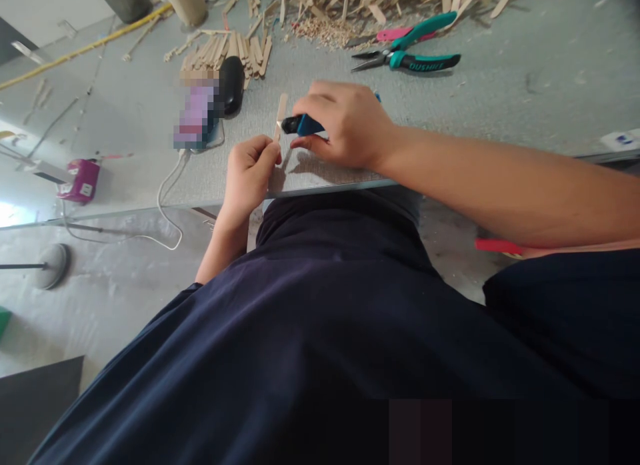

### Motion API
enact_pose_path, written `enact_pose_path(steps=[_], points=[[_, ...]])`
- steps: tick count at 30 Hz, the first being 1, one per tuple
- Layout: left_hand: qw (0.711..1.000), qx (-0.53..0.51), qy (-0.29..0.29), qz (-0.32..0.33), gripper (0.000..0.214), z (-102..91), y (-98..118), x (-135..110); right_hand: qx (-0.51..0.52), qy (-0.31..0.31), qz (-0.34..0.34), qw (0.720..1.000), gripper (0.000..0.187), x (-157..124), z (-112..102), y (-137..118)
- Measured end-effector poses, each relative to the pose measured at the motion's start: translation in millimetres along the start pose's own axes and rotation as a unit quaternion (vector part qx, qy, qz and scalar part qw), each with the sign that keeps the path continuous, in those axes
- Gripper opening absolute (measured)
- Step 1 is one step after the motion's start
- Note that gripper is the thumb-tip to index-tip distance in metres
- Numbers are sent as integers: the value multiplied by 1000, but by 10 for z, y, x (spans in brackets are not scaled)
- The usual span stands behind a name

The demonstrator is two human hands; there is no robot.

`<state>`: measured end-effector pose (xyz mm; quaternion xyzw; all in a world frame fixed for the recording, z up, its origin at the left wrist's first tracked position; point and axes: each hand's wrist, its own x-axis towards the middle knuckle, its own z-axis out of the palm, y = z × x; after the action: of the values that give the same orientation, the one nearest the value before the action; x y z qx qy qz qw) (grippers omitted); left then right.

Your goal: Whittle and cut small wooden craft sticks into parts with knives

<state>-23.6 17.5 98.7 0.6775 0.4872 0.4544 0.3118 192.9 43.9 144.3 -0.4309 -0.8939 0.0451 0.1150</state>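
Observation:
Near the table's front edge, my left hand [254, 165] pinches the lower end of a wooden craft stick [283, 106]. The stick points away from me, its upper part bare above my fingertips. My right hand [345, 121] is closed around blue-handled pliers [311, 124], palm down. Their short black head reaches the middle of the stick from the right; whether the jaws are closed on it is too small to tell. Most of the handles are hidden in my fist, with a bit of blue showing behind it.
Beyond lie cut stick pieces [250, 55], wood crumbs [325, 31] and a heap of sticks [370, 1]. Green-handled needle-nose pliers [405, 58] rest at the back. A cabled phone [197, 115], a black mouse-shaped object [231, 86] and a purple box [83, 180] are on the left.

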Motion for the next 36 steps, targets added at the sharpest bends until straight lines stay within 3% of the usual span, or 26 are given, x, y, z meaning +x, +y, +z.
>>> enact_pose_path(steps=[3,8,20,29,36], points=[[1000,-1,15,-5,32,9,20,-5,1,8,5,1000,83,-10,-8,8],[999,21,28,0,32,30,33,-15,6,-39,-24,999,75,-41,38,16],[997,59,39,14,32,62,2,-29,-59,-30,-29,997,64,-18,63,18],[985,166,41,34,38,92,25,-45,-34,-17,-40,998,53,-11,133,89],[969,242,30,47,38,113,-5,-45,-88,-37,-50,994,51,-4,65,43]])
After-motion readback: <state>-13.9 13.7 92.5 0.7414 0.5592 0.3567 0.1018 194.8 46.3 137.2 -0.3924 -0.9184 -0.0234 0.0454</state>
